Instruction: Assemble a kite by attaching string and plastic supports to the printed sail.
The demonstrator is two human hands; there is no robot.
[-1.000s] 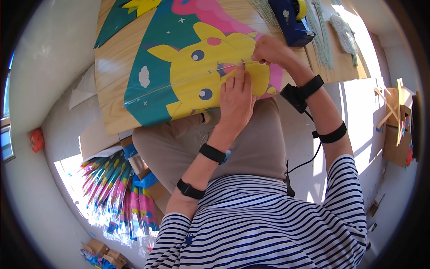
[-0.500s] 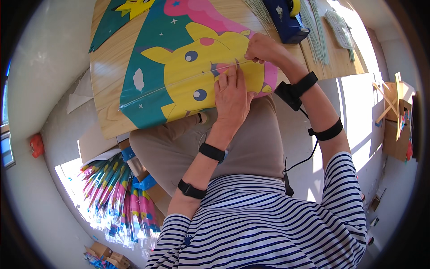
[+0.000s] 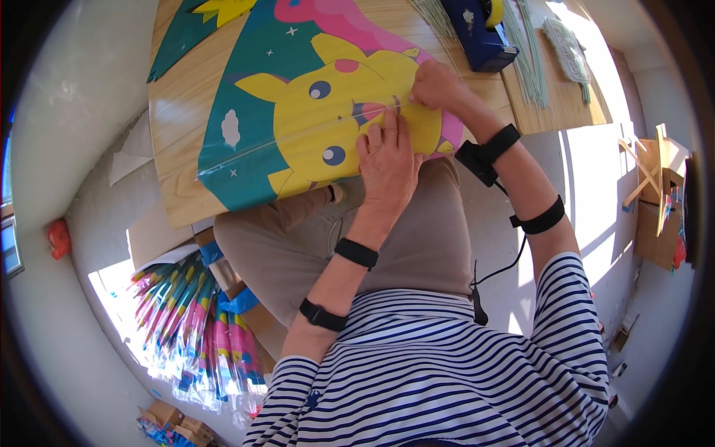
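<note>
A printed kite (image 3: 249, 167) in teal, pink and yellow, with a cartoon face, lies on the wooden table and hangs slightly over its near edge above my lap. A thin pale rod (image 3: 249, 154) runs slantwise across it from the left corner toward my right hand. My left hand (image 3: 389, 167) rests on the kite, fingers stretched forward and fingertips pressing beside the rod. My right hand (image 3: 441, 88) is closed in a pinch at the rod's right end, near the kite's pink edge; its fingertips are partly hidden.
A blue tape dispenser (image 3: 484, 45) stands at the far right, between bundles of thin pale-green rods (image 3: 525, 63). Beyond it lies a clear plastic pack (image 3: 566, 51). Another kite (image 3: 182, 41) lies at the far left. Many folded kites in clear sleeves (image 3: 197, 320) are piled low at left.
Both hands stay at nearly the same spots on the kite. My right hand's fingers have shifted slightly; the view has moved a little.
</note>
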